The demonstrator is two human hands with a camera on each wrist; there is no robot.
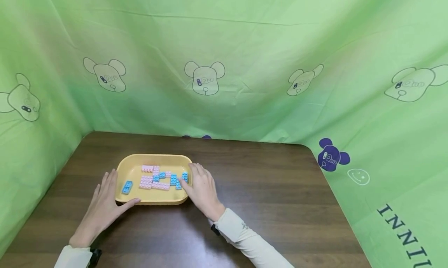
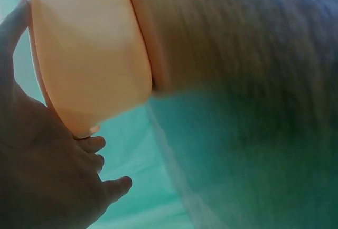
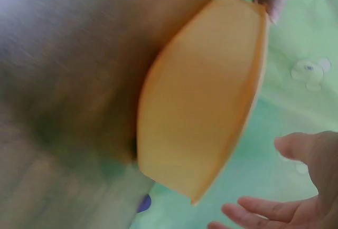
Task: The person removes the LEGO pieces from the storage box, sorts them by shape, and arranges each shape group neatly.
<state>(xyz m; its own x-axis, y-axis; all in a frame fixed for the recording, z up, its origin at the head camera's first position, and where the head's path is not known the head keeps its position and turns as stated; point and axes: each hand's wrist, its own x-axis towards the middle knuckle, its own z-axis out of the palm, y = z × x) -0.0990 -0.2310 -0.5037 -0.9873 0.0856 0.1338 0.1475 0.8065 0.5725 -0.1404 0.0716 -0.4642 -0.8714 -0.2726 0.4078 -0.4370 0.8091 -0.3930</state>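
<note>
A yellow tray [image 1: 154, 200] stands on the table with pink bricks [image 1: 160, 186] and blue bricks [image 1: 173, 179] inside, several of each. One blue brick piece [image 1: 127, 187] lies apart at the tray's left end. My left hand [image 1: 101, 209] touches that end, fingers extended along the outside and thumb at the near rim. In the left wrist view its fingers lie against the tray wall [image 2: 95, 55]. My right hand [image 1: 203, 188] is at the right end, its thumb over the rim in the head view. The right wrist view shows spread fingers and a gap between this hand [image 3: 296, 187] and the tray [image 3: 200, 97].
The tray sits on the left half of a brown wooden table [image 1: 273, 190]. A green curtain [image 1: 245, 116] printed with bear heads hangs behind the table and along both sides. Both wrists wear dark bands under light sleeves [image 1: 252, 240].
</note>
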